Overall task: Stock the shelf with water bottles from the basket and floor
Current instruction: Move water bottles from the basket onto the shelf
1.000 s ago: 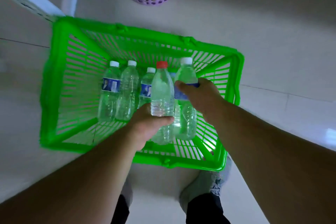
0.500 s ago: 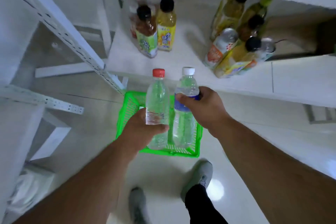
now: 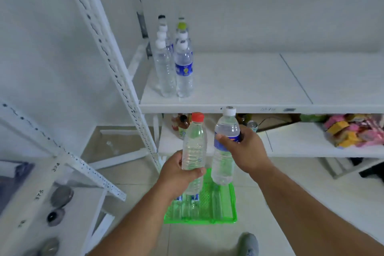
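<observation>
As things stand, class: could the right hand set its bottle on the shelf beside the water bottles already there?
Probably yes. The right hand holds its bottle just below the shelf edge, and the space right of the standing bottles looks bare.

Two rows of clear plastic water bottles [image 3: 174, 62] are standing at the left end of the white metal shelf [image 3: 249, 81]. Below it, the green plastic basket [image 3: 230, 206] is sitting on the floor, holding more bottles.

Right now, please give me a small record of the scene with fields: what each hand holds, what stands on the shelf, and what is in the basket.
left hand: grips red-capped bottle, upright
right hand: grips white-capped bottle, blue label, slightly tilted
upper shelf: shelf bottles standing in two rows at its left end
green basket: on floor, some bottles inside; count unclear
</observation>
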The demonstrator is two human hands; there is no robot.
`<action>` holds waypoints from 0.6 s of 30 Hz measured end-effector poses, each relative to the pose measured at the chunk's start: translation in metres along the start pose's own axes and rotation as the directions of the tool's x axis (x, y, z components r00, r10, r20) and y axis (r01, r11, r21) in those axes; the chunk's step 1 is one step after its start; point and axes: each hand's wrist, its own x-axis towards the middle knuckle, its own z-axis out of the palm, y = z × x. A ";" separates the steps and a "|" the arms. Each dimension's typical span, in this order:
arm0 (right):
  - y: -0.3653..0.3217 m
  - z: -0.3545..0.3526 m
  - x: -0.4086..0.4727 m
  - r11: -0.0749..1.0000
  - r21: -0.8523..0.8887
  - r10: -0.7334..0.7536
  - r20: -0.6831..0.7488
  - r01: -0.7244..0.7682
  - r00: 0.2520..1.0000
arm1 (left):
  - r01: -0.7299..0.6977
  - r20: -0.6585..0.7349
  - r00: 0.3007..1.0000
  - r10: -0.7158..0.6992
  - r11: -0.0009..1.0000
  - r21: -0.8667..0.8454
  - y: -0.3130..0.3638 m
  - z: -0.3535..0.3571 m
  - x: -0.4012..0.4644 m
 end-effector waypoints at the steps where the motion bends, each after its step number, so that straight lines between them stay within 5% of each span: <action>1: -0.009 -0.005 -0.005 1.000 -0.007 -0.013 -0.011 0.013 1.000 | -0.022 -0.006 1.000 0.022 1.000 0.005 0.009 -0.003 -0.008; 18: -0.076 -0.098 -0.024 0.980 0.095 -0.176 0.007 0.174 0.984 | -0.166 -0.117 0.979 0.168 0.986 0.031 0.098 0.033 -0.058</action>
